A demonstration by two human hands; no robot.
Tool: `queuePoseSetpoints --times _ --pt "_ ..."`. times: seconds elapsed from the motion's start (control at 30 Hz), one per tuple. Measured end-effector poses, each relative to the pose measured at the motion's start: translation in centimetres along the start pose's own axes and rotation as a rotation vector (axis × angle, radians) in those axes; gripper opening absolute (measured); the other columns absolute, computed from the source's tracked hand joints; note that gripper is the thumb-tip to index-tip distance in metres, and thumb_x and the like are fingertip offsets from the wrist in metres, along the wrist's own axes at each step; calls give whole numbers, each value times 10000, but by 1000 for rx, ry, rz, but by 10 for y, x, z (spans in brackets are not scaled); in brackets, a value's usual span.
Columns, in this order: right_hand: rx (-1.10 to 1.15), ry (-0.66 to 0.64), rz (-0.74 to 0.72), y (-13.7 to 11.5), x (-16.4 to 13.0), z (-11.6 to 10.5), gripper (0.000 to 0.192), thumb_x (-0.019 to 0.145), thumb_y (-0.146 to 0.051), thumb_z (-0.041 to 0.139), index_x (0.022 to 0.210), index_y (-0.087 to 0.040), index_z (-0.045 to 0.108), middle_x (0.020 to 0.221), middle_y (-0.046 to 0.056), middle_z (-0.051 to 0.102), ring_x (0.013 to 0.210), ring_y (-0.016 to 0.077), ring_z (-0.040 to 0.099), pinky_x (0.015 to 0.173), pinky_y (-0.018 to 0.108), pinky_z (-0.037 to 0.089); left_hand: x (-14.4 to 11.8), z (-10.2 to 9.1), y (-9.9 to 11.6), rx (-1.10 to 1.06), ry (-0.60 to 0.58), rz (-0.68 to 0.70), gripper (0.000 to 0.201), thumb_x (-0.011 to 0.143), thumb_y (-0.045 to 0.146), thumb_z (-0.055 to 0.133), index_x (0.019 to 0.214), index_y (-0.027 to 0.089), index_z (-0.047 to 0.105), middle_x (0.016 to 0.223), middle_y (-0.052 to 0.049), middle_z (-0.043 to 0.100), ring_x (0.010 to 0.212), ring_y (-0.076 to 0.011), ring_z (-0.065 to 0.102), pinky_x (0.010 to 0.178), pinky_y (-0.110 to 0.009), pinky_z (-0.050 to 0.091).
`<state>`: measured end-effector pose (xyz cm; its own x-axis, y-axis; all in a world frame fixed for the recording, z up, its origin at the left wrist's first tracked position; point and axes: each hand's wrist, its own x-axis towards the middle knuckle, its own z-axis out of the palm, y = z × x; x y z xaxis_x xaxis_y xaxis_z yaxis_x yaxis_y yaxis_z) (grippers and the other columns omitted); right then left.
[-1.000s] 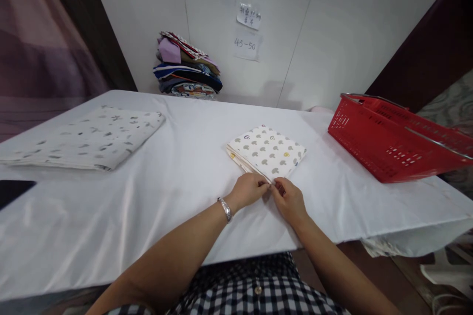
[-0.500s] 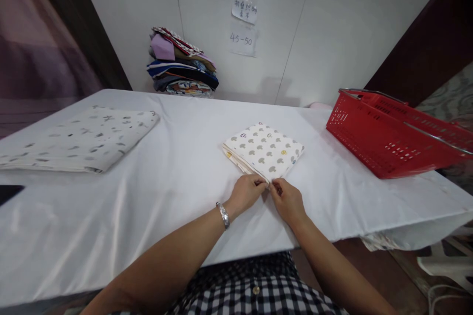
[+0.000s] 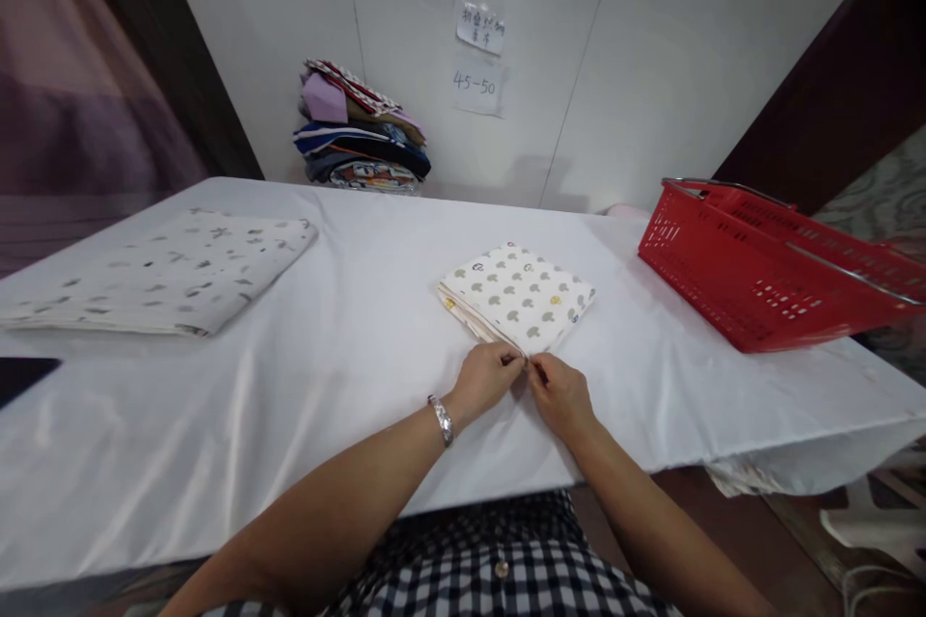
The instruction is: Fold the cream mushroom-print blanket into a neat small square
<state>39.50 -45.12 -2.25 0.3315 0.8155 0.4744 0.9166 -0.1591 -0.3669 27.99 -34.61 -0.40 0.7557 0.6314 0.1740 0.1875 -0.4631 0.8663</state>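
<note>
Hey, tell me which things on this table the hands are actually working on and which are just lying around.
In hand:
- folded mushroom-print cloth, near corner pinched by both hands
- left hand
- right hand

Lying about:
- red basket, at the right
- large folded speckled cloth, at the left
- stack of folded fabrics, by the wall
- paper notes on the wall

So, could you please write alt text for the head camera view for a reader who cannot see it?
Both hands, left hand and right hand, pinch the near corner of a small folded patterned cloth on a white-covered table. A red basket sits right, a larger folded cloth left, stacked fabrics by the wall.
</note>
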Motion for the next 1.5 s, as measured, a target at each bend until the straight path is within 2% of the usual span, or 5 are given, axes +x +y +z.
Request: queuePoseSetpoints --times 0.43,0.63,0.93,1.33,1.5 --pt "79 -43 155 -8 3 -3 198 860 -365 472 827 -192 563 693 2 626 615 143 571 581 239 376 5 -1 -6 -122 -103 -80 267 702 164 452 797 193 701 750 24 689 702 -126 600 669 -227 451" --pt "78 -22 121 -3 3 1 179 861 -288 427 846 -191 577 723 21 645 637 156 588 609 246 392 6 -4 -2 -85 3 -143 223 720 202 486 789 197 698 767 24 695 708 -133 602 656 -228 446" --pt "132 14 134 -3 4 2 174 848 -296 440 830 -192 578 689 19 640 607 150 579 599 241 405 3 -2 -4 16 -96 -66 230 748 257 472 803 205 689 635 34 625 574 -113 515 543 -222 362" --pt "149 18 145 -1 3 5 179 842 -303 444 862 -187 579 695 19 640 615 153 577 606 244 410 5 -2 -1 7 -47 -72 219 747 237 452 722 194 665 691 21 651 619 -116 536 582 -224 373" --pt "129 -7 146 -4 3 2 192 851 -325 439 843 -190 575 690 17 633 615 150 575 611 244 408 0 -2 2 131 -41 -32 204 742 241 460 722 202 660 643 16 628 609 -123 524 566 -224 352"
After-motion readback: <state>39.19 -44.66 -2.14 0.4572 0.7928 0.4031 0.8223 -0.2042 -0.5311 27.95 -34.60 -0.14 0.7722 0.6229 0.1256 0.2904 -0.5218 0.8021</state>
